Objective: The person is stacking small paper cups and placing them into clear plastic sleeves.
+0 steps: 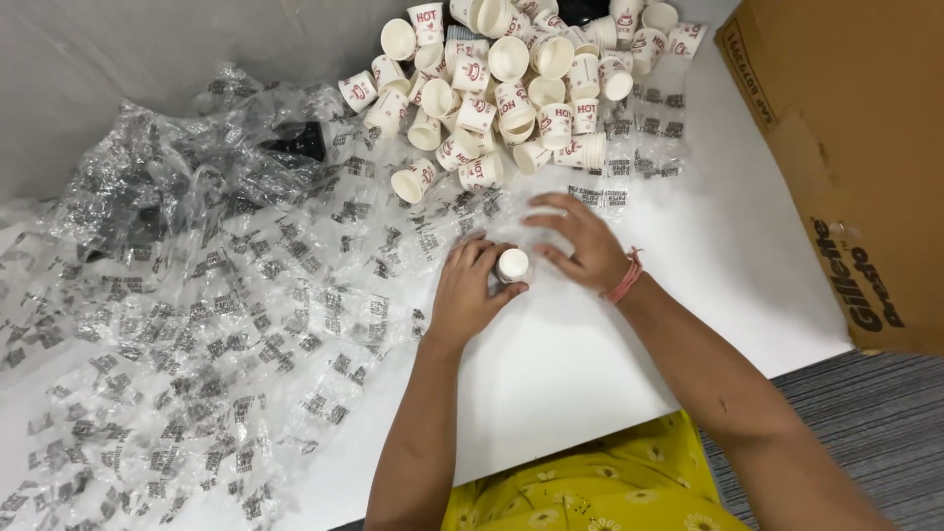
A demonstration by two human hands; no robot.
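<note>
Paper cup [512,265] sits mid-table [590,354], between our hands. Left hand [470,287] curls fingers round its side, steadying it; right hand [580,241] rests beside it, fingers spread and just touching. Loose cup pile [511,79] lies beyond; empty plastic wrappers [216,324] heaped left, clear of us.

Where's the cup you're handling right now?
In the head view, the small white paper cup sits mid-table between the left hand and right hand, just below the pile of loose paper cups.
</note>
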